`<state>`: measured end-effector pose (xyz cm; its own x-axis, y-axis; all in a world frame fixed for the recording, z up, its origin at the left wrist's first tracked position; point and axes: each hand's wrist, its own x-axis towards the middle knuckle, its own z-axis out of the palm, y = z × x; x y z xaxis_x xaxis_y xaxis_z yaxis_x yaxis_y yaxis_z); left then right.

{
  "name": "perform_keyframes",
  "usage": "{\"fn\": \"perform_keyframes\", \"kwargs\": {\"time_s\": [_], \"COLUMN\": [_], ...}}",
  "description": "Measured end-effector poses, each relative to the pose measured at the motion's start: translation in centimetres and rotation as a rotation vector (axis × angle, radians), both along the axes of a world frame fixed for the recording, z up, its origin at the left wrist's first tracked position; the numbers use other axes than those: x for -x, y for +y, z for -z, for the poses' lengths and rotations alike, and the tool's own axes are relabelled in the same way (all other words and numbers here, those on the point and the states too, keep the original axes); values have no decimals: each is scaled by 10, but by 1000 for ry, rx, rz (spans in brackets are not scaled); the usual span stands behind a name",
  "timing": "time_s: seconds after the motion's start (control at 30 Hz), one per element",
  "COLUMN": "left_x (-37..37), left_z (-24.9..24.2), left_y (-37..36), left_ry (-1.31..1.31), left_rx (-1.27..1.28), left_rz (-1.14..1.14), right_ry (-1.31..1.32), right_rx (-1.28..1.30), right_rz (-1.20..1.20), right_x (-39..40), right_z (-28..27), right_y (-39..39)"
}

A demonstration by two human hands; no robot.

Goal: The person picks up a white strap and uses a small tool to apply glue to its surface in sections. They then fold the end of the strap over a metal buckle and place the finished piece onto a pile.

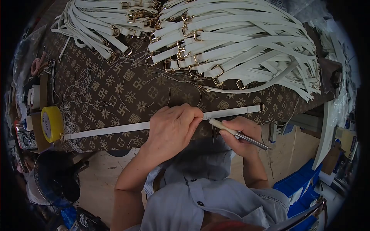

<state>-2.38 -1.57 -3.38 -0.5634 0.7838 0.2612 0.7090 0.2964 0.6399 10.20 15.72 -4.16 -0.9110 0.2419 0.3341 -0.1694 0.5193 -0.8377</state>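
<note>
A long white strap (108, 131) with a metal buckle at each end lies across the patterned cloth in front of me. My left hand (173, 127) closes over its middle, fingers pressed together on it. In my right hand (243, 134) is a pen-shaped tool (223, 127) with a cream front part and a metal rear. Its tip meets the lower edge of the strap just right of my left fingers; what the tip touches is too small to make out.
A big heap of white buckled straps (246, 42) lies at the back right, a smaller bundle (92, 19) at the back left. Loose threads (83, 100) cover the cloth at left. A yellow tape roll (52, 124) stands by the left edge. Blue bins (296, 184) are low right.
</note>
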Motion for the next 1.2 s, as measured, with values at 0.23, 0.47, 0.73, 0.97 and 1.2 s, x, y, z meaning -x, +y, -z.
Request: {"fn": "perform_keyframes", "kwargs": {"time_s": [0.23, 0.47, 0.73, 0.97, 1.2], "left_x": [0, 0, 0, 0, 3], "left_z": [0, 1, 0, 1, -12], "left_y": [0, 0, 0, -3, -12], "left_ry": [-4, -4, -19, -45, 132], "left_rx": [-19, -26, -25, -69, 69], "left_rz": [-1, -1, 2, -2, -37], "right_ry": [-1, -12, -19, 7, 19], "right_rx": [-15, -29, -20, -22, 219], "right_rz": [3, 2, 6, 17, 159], "right_x": [0, 0, 0, 0, -9], "right_z": [1, -2, 0, -1, 3], "right_y": [0, 0, 0, 0, -2]}}
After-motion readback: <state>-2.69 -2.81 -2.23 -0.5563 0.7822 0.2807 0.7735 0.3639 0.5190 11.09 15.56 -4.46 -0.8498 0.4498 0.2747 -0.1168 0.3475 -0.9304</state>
